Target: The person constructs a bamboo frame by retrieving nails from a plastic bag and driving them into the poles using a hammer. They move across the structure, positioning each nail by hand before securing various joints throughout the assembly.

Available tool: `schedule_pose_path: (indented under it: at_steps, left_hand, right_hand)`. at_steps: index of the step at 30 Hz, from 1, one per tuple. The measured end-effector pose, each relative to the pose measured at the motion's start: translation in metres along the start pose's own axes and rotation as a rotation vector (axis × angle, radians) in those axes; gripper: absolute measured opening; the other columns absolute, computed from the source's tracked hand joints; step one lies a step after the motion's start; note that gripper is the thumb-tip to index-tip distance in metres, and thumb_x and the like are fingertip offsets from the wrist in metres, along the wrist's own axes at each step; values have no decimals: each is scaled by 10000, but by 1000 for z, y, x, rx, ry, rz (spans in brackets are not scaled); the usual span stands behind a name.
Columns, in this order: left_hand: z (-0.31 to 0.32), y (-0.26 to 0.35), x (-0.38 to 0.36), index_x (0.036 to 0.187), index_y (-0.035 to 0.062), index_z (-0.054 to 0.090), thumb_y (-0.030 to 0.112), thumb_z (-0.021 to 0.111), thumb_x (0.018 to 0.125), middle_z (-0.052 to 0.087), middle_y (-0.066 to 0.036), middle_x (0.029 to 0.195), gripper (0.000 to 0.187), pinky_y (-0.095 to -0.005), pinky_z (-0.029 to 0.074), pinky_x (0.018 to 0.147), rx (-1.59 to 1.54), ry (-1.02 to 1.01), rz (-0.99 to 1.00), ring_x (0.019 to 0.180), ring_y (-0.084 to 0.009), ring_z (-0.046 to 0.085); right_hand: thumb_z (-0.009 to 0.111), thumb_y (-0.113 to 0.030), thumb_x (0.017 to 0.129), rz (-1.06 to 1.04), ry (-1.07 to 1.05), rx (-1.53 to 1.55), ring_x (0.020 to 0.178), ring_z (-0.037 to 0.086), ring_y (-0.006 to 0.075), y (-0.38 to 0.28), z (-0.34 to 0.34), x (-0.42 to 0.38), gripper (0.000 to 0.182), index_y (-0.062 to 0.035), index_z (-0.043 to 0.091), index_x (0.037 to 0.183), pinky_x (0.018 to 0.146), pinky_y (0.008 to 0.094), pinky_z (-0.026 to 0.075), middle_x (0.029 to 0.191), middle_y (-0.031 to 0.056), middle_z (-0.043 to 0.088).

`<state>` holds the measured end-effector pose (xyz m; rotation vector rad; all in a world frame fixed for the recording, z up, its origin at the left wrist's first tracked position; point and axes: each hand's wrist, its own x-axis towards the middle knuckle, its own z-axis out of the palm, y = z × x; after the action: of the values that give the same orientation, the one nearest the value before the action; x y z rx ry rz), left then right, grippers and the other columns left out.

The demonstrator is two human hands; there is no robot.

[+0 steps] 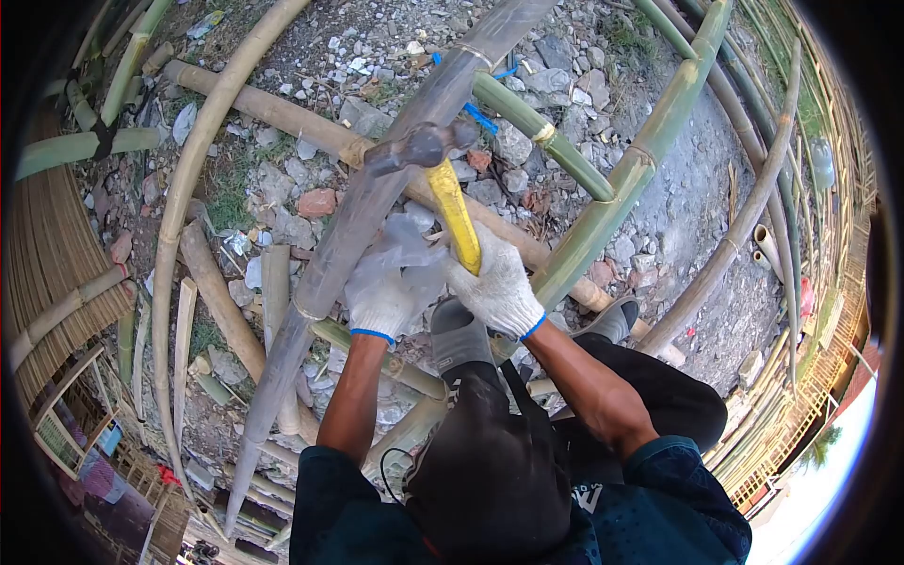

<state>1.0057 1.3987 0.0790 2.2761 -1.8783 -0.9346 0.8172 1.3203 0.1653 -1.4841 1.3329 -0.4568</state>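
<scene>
Gripping the hammer (454,212), head beyond the fingers (468,283), is the right hand (499,289) — left hand (384,297), can't tell.

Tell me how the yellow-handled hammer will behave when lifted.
The hammer is probably top-heavy, since its bulky dark head looks metallic. It should feel stiff, given the thick yellow handle.

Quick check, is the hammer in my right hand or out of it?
In it: the gloved right hand is closed around the handle end of the yellow-handled hammer.
</scene>
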Motion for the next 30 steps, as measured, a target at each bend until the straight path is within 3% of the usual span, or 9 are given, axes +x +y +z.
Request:
schedule_pose_path:
  at_steps: [3, 5, 8, 12, 15, 18, 24, 27, 30]
  left_hand:
    - [-44, 47, 14, 1228, 146, 729, 380, 795, 825, 722, -161, 1224, 471, -485, 540, 971, -90, 29, 115, 1142, -374, 672]
    - [-48, 60, 30, 1263, 162, 710, 398, 804, 818, 716, -163, 1239, 512, -480, 538, 993, -118, 80, 170, 1168, -372, 666]
    - [-51, 78, 62, 1314, 147, 672, 405, 798, 826, 708, -170, 1258, 566, -466, 536, 1024, -259, 159, 305, 1189, -380, 660]
    - [-44, 98, 111, 1280, 149, 679, 213, 730, 876, 693, -159, 1290, 412, -460, 519, 1035, -136, -51, 271, 1197, -398, 643]
    - [-10, 85, 142, 1310, 140, 670, 151, 669, 889, 685, -172, 1316, 421, -480, 521, 1035, 49, -176, 138, 1205, -403, 641]
    - [-14, 90, 147, 1292, 172, 726, 106, 586, 954, 731, -173, 1249, 372, -457, 547, 970, -120, -52, 193, 1152, -385, 685]
    - [8, 66, 154, 1294, 95, 705, 54, 627, 894, 724, -188, 1250, 409, -482, 535, 992, -123, -103, 245, 1153, -398, 680]
    - [25, 46, 150, 1245, 42, 692, 139, 694, 855, 673, -247, 1268, 402, -501, 507, 1021, -152, -43, 196, 1196, -440, 629]
    - [31, 37, 143, 1231, 40, 691, 160, 703, 855, 658, -254, 1247, 394, -502, 500, 1033, -148, 25, 307, 1186, -444, 622]
  right_hand:
    - [747, -182, 920, -5, 159, -16, 713, 600, 216, -12, -27, 0, 242, -33, 647, 1083, 717, 377, 522, 823, 94, 618]
    - [737, -150, 904, 139, 219, 28, 750, 642, 247, -22, -45, 4, 244, -16, 649, 1088, 751, 397, 541, 838, 123, 648]
    - [730, -164, 912, 35, 365, -38, 798, 696, 306, -8, -63, 19, 241, -24, 656, 1093, 762, 409, 550, 894, 163, 691]
    - [707, -203, 912, -29, 479, -168, 840, 714, 421, 27, -74, 59, 268, -12, 661, 1093, 754, 463, 556, 913, 241, 707]
    - [692, -231, 905, 37, 453, -238, 864, 702, 463, 47, -75, 75, 292, -7, 661, 1089, 749, 500, 550, 918, 276, 702]
    - [687, -227, 894, 55, 455, -213, 871, 703, 466, 56, -72, 72, 288, -12, 660, 1084, 758, 519, 547, 916, 276, 704]
    - [694, -211, 880, 72, 423, -197, 888, 687, 491, 72, -66, 60, 284, -18, 636, 1081, 772, 544, 543, 893, 285, 689]
    - [697, -220, 882, 104, 381, -178, 888, 688, 488, 81, -64, 53, 283, -21, 634, 1073, 767, 546, 540, 894, 281, 690]
    - [696, -226, 893, 107, 372, -193, 887, 683, 490, 84, -60, 50, 260, -19, 618, 1028, 762, 551, 532, 888, 282, 679]
